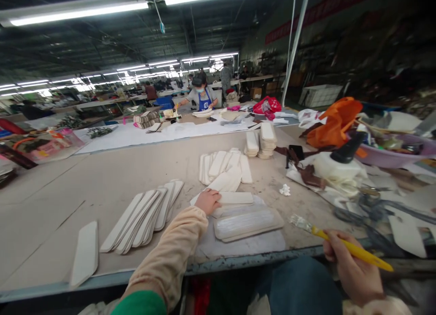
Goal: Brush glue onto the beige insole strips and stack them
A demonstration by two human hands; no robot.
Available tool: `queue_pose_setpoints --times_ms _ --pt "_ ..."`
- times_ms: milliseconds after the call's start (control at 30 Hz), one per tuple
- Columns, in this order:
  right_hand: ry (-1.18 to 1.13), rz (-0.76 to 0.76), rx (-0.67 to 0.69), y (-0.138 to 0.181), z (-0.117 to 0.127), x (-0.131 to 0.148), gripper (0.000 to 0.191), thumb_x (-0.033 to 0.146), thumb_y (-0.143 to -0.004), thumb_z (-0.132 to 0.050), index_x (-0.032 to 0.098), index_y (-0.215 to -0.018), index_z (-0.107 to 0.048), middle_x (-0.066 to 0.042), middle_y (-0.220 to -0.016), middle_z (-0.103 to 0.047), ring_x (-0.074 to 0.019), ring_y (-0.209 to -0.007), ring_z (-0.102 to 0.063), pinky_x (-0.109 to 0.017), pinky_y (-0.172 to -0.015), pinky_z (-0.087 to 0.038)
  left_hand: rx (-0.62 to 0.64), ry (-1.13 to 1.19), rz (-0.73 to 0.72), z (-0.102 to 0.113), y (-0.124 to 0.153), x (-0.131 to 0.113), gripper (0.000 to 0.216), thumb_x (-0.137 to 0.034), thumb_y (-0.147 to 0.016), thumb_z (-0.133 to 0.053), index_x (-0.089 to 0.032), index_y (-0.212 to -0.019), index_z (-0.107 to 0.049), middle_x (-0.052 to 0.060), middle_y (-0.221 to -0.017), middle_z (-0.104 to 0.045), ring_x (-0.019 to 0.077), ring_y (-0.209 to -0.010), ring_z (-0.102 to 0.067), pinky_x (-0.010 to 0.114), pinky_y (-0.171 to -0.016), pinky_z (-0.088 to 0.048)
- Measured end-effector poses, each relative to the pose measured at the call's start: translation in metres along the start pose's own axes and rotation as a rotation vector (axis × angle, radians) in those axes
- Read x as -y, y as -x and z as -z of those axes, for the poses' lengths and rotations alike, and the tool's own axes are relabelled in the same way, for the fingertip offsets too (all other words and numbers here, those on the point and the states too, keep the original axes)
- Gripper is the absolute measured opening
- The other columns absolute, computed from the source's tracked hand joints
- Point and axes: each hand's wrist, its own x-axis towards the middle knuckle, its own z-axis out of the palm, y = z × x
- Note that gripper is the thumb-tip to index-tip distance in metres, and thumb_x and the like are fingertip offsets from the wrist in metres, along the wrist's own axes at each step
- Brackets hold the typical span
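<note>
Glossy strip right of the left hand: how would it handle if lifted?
The glossy strip is probably slick or tacky on top, given its wet-looking shine. Likely fairly stiff: its edges look straight. Unlikely to roll, since it lies flat.

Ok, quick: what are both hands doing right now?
Left hand: fingers on the white strips; whether it grips one can't be told.
Right hand: closed, holding the brush.

nothing legible, long red cloth-like banner (320, 15) at the upper right with blurred characters (306, 21) too faint to read, small white mark (205, 105) on the blue bib apron (203, 98) of a person (193, 96) opposite, too small to decipher
</note>
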Motion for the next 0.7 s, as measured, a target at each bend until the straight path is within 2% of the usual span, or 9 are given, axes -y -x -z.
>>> queue_pose_setpoints --times_ms 167,367,500,600,700 --pt "0.024 0.005 -0.007 0.001 0.001 0.001 0.039 0.062 -0.079 -0.062 0.024 -0.082 -0.057 0.000 -0.061 -0.052 -0.0164 -0.053 -0.046 -0.031 -0.048 -0.042 0.036 0.001 0.015 0.003 -0.009 0.007 0.019 -0.038 -0.086 -0.063 -0.021 -0.090 -0.071 0.006 -0.107 -0.070 0.0219 -0.103 -0.061 0.038 -0.100 -0.041" --pt "0.035 0.000 -0.004 0.003 0.001 -0.003 0.040 0.063 -0.080 -0.060 0.024 -0.085 -0.057 0.001 -0.061 -0.052 -0.0163 -0.054 -0.046 -0.032 -0.051 -0.042 0.097 -0.010 -0.007 0.008 -0.015 0.010 0.015 -0.030 -0.088 -0.059 -0.022 -0.084 -0.071 0.004 -0.101 -0.071 0.0202 -0.097 -0.063 0.036 -0.097 -0.042" --pt "0.019 0.011 0.017 0.004 0.004 -0.009 0.037 0.060 -0.081 -0.060 0.024 -0.088 -0.058 0.001 -0.062 -0.053 -0.0174 -0.055 -0.047 -0.034 -0.052 -0.042 0.076 -0.028 0.029 0.012 -0.015 0.003 0.023 -0.023 -0.092 -0.048 -0.019 -0.091 -0.071 0.009 -0.092 -0.071 0.0225 -0.091 -0.064 0.037 -0.087 -0.048" --pt "0.012 0.017 0.019 0.004 0.006 -0.010 0.037 0.061 -0.080 -0.061 0.025 -0.087 -0.058 0.000 -0.061 -0.053 -0.0177 -0.054 -0.047 -0.034 -0.051 -0.041 0.040 -0.025 0.023 0.012 -0.009 -0.001 0.031 -0.009 -0.087 -0.044 -0.020 -0.102 -0.070 0.009 -0.105 -0.069 0.0220 -0.098 -0.062 0.036 -0.088 -0.049" --pt "0.005 0.016 0.018 0.004 0.007 -0.008 0.037 0.060 -0.080 -0.062 0.025 -0.087 -0.058 0.001 -0.061 -0.053 -0.0173 -0.054 -0.046 -0.033 -0.051 -0.042 0.035 -0.004 -0.028 0.009 -0.001 -0.004 0.035 -0.005 -0.080 -0.050 -0.024 -0.099 -0.072 0.006 -0.121 -0.064 0.0216 -0.106 -0.059 0.036 -0.094 -0.049"
